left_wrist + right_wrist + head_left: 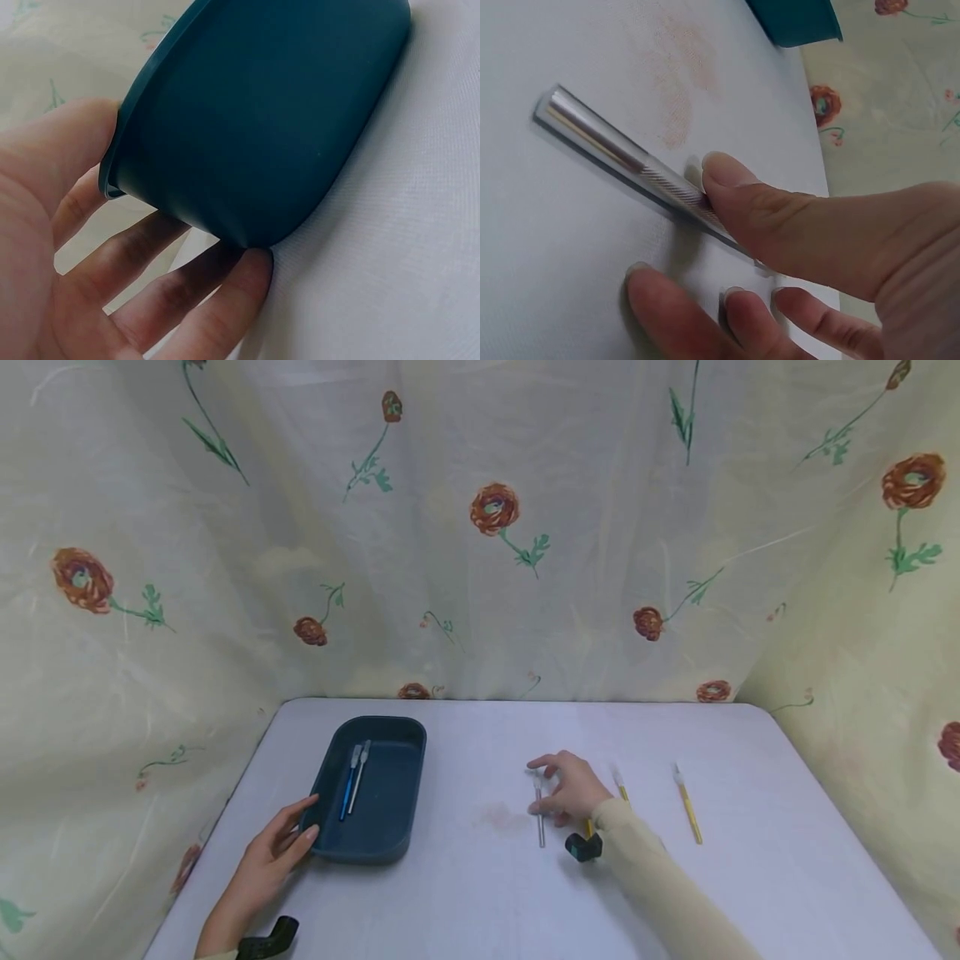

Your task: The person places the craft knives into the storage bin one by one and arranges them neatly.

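My left hand (273,847) grips the near left corner of a dark teal tray (382,845), thumb at the rim (112,161) and fingers against the outer wall (247,112). A blue craft knife (348,785) and a silver craft knife (360,777), both with clear caps, lie side by side in the tray. Over the middle of the table, my right hand (572,789) has its fingers spread above another silver craft knife (604,131). That knife lies on the cloth, its knurled grip beside the thumb (731,171); the hand hides its capped end in the right wrist view.
A yellow craft knife (690,810) with a clear cap lies farther right. Another yellow craft knife (621,783) is partly behind the right wrist, and a yellow piece (588,828) shows below the hand. Flowered curtain (495,610) surrounds the white-covered table (480,902).
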